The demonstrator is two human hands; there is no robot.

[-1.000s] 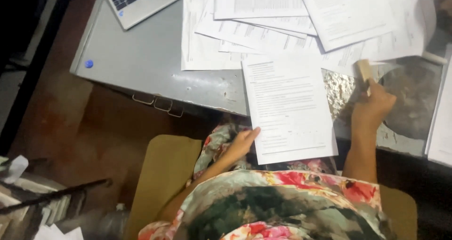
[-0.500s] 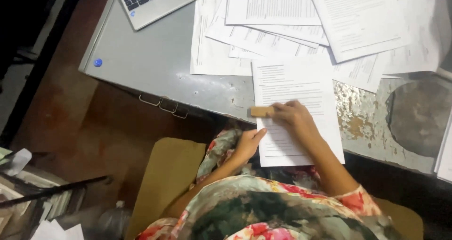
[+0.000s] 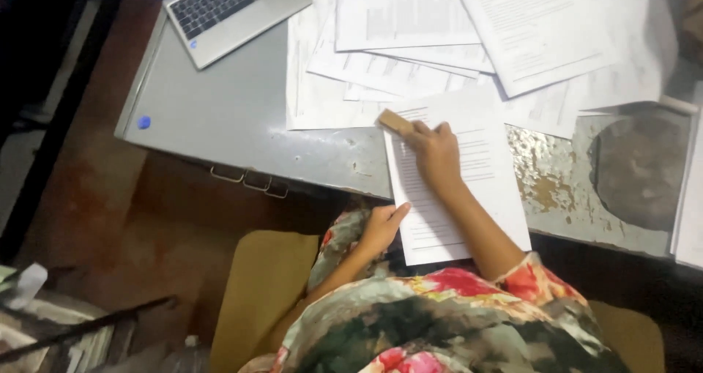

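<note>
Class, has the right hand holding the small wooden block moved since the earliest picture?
Yes. The right hand carried the wooden block leftward, from the desk's worn patch to the sheet's top-left corner.

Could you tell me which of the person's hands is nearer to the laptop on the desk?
The right hand, holding a small block at the sheet's top corner, is nearer the laptop. The left hand rests lower, at the sheet's near edge.

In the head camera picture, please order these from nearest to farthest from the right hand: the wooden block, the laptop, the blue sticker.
From the right hand:
1. Wooden block, held in its fingers, over the paper's top left corner.
2. Laptop, upper left on the desk.
3. Blue sticker, far left desk edge.
</note>
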